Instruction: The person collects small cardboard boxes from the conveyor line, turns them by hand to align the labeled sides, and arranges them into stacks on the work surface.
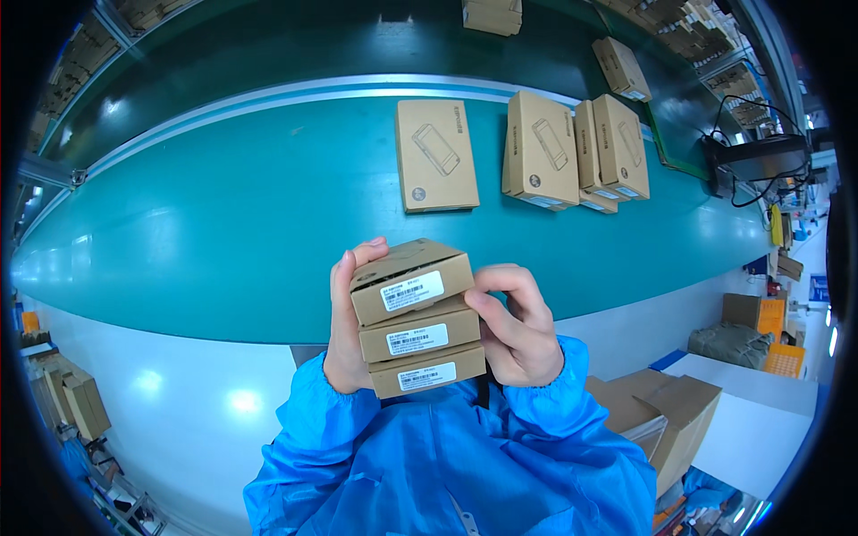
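Cardboard boxes (418,319), three in a stack with white labels facing the camera, sit clamped between both hands just on the near side of the teal conveyor belt (223,223). Left hand (344,326) presses flat against the stack's left side with fingertips over the top box; right hand (514,326) curls around its right side.

So the teal conveyor belt (223,223) runs right across in front of me, curving with the lens. One flat brown box (435,154) lies on it by itself, picture side up. Just to its right there's another brown box (541,150), then a tight pair of boxes (610,154) touching each other. Farther back, on the darker green strip (268,45), one more box (622,69) sits well apart.
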Demonstrator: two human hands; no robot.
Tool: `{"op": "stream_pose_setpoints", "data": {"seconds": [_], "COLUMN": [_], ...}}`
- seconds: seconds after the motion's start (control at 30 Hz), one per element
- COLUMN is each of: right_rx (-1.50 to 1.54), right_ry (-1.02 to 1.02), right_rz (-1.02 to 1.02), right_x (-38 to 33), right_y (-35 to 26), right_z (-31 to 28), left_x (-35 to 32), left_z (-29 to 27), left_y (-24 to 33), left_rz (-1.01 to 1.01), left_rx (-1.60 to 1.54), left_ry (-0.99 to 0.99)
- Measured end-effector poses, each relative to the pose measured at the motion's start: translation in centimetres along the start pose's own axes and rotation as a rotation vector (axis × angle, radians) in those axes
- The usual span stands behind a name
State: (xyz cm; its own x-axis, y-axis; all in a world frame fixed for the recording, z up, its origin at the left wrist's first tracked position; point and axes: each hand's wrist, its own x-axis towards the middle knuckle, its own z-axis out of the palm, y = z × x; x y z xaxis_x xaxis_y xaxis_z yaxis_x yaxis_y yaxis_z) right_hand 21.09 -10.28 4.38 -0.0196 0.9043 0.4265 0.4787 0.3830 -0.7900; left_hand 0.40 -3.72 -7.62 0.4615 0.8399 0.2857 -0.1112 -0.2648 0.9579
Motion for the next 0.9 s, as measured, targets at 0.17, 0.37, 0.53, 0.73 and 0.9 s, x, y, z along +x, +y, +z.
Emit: {"op": "stream_pose_setpoints", "data": {"seconds": [0.17,0.37,0.53,0.73,0.9], "right_rx": [-0.064,-0.132,-0.200,-0.251,-0.206], "right_ry": [-0.214,-0.323,-0.300,-0.139,0.033], "right_rz": [-0.119,-0.233,-0.273,-0.176,-0.161], "right_x": [1.7,3.7,3.7,3.0,2.4], "right_y": [0.3,-0.5,-0.4,-0.8,-0.9], "right_z": [-2.0,-3.8,-3.4,-4.1,-5.4], "left_x": [0.7,1.2,1.5,2.1,2.2], "left_z": [0.4,0.8,0.6,-0.1,-0.6], "left_y": [1.7,4.0,3.3,3.3,4.0], "left_rz": [0.054,0.086,0.155,0.272,0.233], "left_rx": [-0.027,-0.070,-0.050,-0.038,0.011], "left_ry": [0.015,0.133,0.112,0.110,0.097]}}
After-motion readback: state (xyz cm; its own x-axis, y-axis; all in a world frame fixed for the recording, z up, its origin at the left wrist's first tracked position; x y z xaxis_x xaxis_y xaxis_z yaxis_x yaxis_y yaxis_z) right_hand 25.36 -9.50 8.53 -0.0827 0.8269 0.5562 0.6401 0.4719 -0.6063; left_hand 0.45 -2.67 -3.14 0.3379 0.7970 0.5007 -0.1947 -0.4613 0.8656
